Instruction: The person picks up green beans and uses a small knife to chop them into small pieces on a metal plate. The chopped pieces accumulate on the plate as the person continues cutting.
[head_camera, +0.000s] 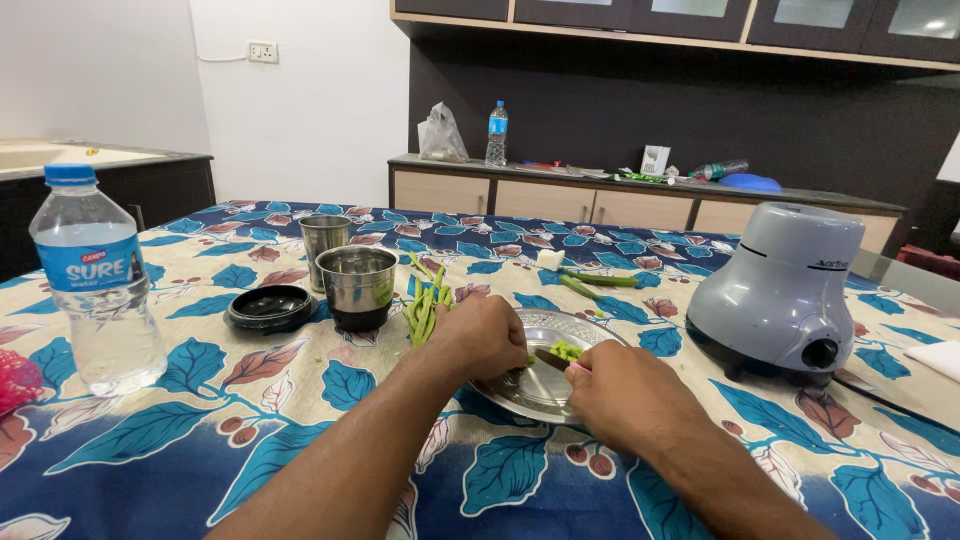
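My left hand (478, 338) is closed around a bunch of green chillies (424, 303), whose stalks stick out to its left over the tablecloth. My right hand (622, 397) grips a knife; only part of the blade (551, 359) shows between the hands. Both hands rest over a steel plate (530, 392), where a small heap of chopped green pieces (566, 350) lies by the blade.
A steel mixer jar (357, 286), a steel tumbler (324, 240) and a black lid (269, 308) stand left of the plate. A water bottle (96, 284) is at far left, a grey mixer base (781, 295) at right. More green stalks (594, 283) lie behind the plate.
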